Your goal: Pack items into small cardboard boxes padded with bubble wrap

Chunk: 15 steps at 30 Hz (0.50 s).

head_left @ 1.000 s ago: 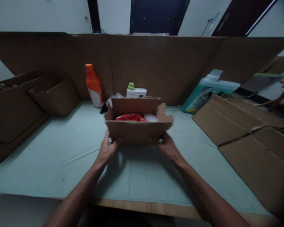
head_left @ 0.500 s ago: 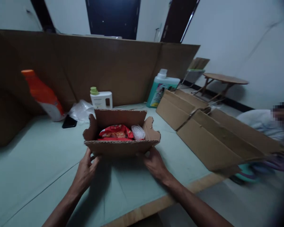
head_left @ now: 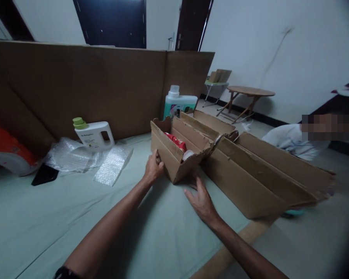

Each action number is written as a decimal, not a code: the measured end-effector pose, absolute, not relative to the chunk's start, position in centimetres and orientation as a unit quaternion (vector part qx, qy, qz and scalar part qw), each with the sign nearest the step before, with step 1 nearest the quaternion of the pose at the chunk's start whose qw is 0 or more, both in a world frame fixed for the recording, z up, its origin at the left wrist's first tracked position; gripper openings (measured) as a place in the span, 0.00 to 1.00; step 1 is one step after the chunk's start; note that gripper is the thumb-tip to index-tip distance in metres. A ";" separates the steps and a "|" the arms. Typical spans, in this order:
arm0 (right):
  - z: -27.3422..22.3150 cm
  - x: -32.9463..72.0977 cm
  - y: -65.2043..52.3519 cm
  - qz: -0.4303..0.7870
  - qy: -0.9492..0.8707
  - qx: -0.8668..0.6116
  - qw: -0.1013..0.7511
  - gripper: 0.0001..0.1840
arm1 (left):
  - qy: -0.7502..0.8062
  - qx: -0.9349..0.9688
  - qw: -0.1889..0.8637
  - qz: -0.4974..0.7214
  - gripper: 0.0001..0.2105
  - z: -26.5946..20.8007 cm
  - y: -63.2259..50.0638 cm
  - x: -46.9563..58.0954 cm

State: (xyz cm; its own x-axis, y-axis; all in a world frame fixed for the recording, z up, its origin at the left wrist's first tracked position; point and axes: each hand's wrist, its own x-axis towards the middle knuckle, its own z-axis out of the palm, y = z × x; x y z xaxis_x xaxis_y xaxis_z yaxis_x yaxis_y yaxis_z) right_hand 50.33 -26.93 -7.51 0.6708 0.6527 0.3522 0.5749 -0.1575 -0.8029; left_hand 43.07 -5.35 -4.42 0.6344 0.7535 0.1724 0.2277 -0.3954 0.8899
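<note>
A small open cardboard box point(head_left: 165, 152) sits at an angle on the cloth-covered table. Inside lie a red packet point(head_left: 177, 141) and a whitish, clear-looking item point(head_left: 187, 155), both partly hidden by the walls. My left hand point(head_left: 154, 167) is closed against the near left side of the box, some fingers out of sight. By its near right end is my right hand point(head_left: 202, 201), thumb and fingers apart, fingertips at the lower edge; whether they touch cannot be seen. Close along the right side stands a longer open cardboard box point(head_left: 238, 182).
A white bottle with green cap point(head_left: 94, 135), bubble wrap point(head_left: 113, 164), a black phone-like object point(head_left: 45, 175) and an orange bottle point(head_left: 10, 149) are left. A teal bottle point(head_left: 180, 104) stands behind, before a cardboard screen point(head_left: 104, 85). Another person point(head_left: 293, 140) is at right.
The small box has moved right and turned, coming alongside the longer box. My left hand has shifted to its left side; my right hand has opened. The view has swung right.
</note>
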 end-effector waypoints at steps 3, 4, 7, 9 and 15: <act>-7.9 52.1 -27.0 0.031 -0.397 -0.768 0.502 0.38 | 0.281 0.797 0.462 0.268 0.34 -6.4 -7.4 44.5; -8.0 52.5 -27.0 0.035 -0.394 -0.768 0.503 0.38 | 0.271 0.802 0.462 0.264 0.34 -6.9 -7.9 44.7; -8.1 53.4 -26.9 0.055 -0.388 -0.767 0.509 0.39 | 0.251 0.819 0.451 0.249 0.37 -7.4 -8.4 45.5; -8.1 53.9 -26.9 0.068 -0.388 -0.764 0.511 0.39 | 0.244 0.835 0.435 0.234 0.40 -7.2 -8.5 46.1; -8.0 55.1 -27.2 0.076 -0.390 -0.777 0.488 0.40 | 0.228 0.888 0.354 0.184 0.38 -6.6 -9.9 45.8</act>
State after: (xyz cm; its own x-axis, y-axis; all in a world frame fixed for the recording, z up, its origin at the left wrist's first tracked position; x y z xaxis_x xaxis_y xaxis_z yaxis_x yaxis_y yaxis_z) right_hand 55.14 -27.16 -8.01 0.6837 0.6805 0.2635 0.5332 -0.2193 -0.8170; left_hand 45.78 -9.86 -6.58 0.8286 0.5346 0.1660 0.2739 -0.6458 0.7126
